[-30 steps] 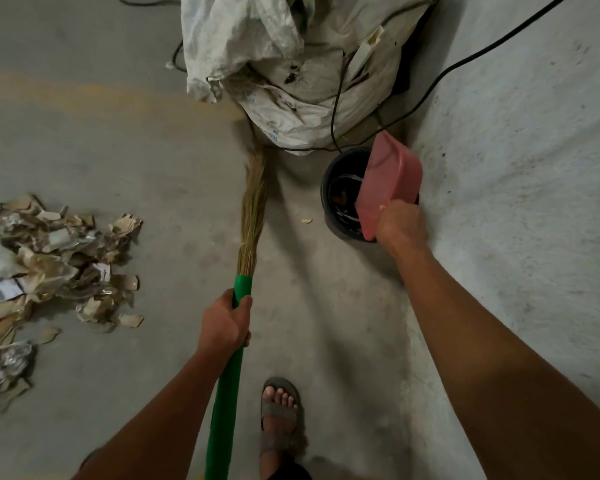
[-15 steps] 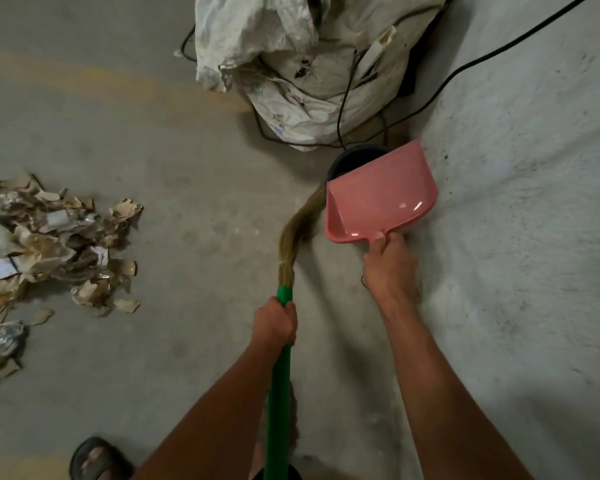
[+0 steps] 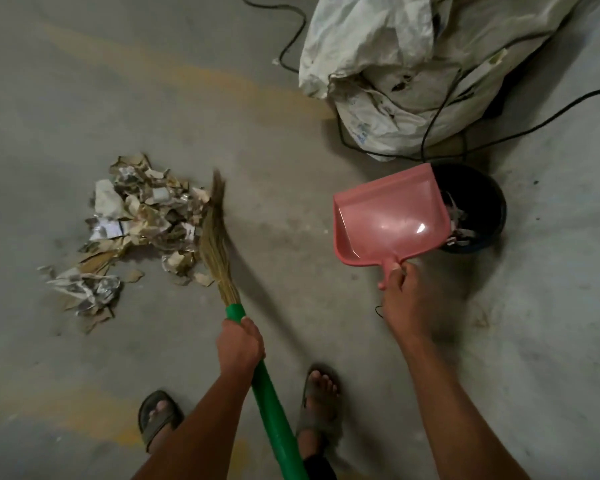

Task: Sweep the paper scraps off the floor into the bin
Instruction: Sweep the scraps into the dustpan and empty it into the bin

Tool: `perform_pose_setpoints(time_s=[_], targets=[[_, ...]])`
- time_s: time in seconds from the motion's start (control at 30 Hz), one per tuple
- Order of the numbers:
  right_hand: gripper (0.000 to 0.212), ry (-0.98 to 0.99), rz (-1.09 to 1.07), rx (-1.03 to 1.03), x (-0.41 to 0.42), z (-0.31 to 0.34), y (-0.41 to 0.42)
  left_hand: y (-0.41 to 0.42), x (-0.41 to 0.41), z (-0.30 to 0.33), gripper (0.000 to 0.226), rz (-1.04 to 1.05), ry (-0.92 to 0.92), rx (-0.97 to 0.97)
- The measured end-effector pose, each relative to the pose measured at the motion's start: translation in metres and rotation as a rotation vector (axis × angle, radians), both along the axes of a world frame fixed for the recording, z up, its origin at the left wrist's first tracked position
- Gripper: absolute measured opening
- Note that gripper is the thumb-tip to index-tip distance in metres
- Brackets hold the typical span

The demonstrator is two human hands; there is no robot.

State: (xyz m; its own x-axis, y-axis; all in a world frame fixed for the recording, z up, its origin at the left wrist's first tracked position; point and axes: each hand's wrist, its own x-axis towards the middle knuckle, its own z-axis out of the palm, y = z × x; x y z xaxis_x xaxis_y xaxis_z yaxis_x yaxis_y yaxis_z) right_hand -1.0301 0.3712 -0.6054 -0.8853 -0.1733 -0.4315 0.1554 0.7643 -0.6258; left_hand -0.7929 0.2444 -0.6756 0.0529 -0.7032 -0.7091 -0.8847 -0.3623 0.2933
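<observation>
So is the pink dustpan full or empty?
Empty. The dustpan, held by the right hand, shows only bare shiny pink plastic inside. The paper scraps lie on the floor.

Scrap pile [image 3: 132, 230] on floor [image 3: 84, 98], far left. Broom [image 3: 219, 237] just right of it, bristles touching pile edge. Dustpan [image 3: 388, 216] further right, overlapping bin [image 3: 482, 206] w/ scraps inside. Sack [image 3: 413, 71] behind bin, cables [image 3: 440, 109] draped across.

Floor [image 3: 153, 98]: scraps [image 3: 142, 220], bin [image 3: 482, 206], sack [image 3: 413, 71].

Pink dustpan [image 3: 388, 216], green-handled straw broom [image 3: 219, 244], black bin [image 3: 489, 202], grey floor [image 3: 84, 81].
</observation>
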Motion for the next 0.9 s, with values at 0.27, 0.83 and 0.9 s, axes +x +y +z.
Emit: perform_pose_setpoints(time_s=[0.27,0.83,0.9], targets=[[0.022,-0.044,0.070,0.008,0.058,-0.010,-0.049,0.009,0.012,0.017,0.028,-0.063,0.223,-0.084],[0.031,-0.045,0.060,0.097,0.105,-0.047,-0.067,-0.096,-0.014,-0.051,0.041,-0.114,0.216,0.125],[0.033,-0.060,0.087,0.110,0.113,-0.050,-0.071,-0.101,0.009,-0.050,0.043,-0.041,0.187,0.081]])
